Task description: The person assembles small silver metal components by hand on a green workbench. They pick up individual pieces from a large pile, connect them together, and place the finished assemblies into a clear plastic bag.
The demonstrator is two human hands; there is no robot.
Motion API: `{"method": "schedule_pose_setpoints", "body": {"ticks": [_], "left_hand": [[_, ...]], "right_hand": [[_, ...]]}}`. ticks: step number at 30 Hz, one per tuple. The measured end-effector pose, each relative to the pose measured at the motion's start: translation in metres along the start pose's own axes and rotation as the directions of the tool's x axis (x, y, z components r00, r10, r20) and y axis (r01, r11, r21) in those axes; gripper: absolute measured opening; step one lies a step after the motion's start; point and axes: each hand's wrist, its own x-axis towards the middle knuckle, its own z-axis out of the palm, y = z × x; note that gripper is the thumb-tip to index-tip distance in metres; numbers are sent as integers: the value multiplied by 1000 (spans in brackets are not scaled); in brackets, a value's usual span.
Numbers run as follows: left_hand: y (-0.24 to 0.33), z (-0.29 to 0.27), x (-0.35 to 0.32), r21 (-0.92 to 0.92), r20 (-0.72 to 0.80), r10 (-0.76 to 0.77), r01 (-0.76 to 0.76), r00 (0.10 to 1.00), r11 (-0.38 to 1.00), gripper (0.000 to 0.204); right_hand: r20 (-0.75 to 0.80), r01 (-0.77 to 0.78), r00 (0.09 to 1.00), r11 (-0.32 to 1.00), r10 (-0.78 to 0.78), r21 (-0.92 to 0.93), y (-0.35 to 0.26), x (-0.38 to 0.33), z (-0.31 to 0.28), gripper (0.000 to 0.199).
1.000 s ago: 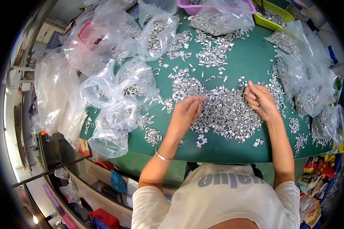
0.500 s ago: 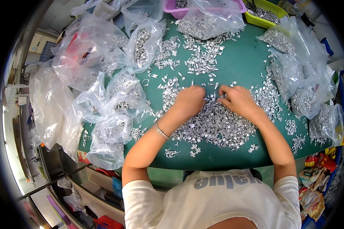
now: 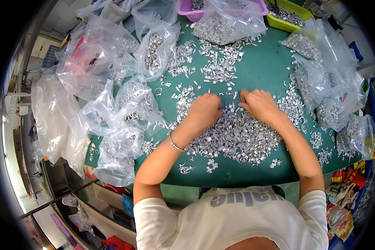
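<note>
A large pile of small silvery metal pieces [image 3: 239, 139] lies on the green tabletop in front of me. My left hand [image 3: 207, 109] rests at the pile's far left edge, fingers curled and closed; whatever they pinch is hidden. Across a narrow gap, my right hand [image 3: 257, 104] bends over the far right edge of the heap, with its fingers curled inward and their tips close together. Anything between those tips is too small to make out. A few loose pieces lie between and just beyond both hands. A silver bangle [image 3: 176, 142] circles my left wrist.
Clear plastic bags of metal pieces crowd the left [image 3: 135, 102] and the right [image 3: 331, 98]. Smaller sorted heaps [image 3: 221, 62] lie farther back. A pink basket [image 3: 190, 15] and a yellow-green basket [image 3: 280, 23] stand at the far edge. Small clusters [image 3: 212, 166] sit near the front edge.
My right hand has shifted slightly, its fingers drawn closer together and turned more downward. My left hand has moved slightly left and stays curled.
</note>
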Motion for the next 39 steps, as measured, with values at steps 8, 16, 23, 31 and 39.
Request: {"method": "schedule_pose_setpoints", "body": {"ticks": [8,16,23,31,39], "left_hand": [[1,2,0,-64,-6,-26,26,1000,998,15],[0,-3,2,-88,18,-49,50,999,995,15],[-13,3,6,-161,-10,15,-17,1000,987,14],[-15,-6,10,-929,216,81,230,973,-289,12],[-19,2,48,-443,-304,-181,29,935,896,13]], "right_hand": [[246,-260,960,-95,-137,961,40,-4,-15,12],[-22,-109,989,829,144,549,11,11,-3,10],[-302,303,926,921,-225,244,21,15,10,14],[110,-162,983,-416,-147,895,30,-1,-9,14],[-292,-71,939,931,184,359,18,45,1,15]]}}
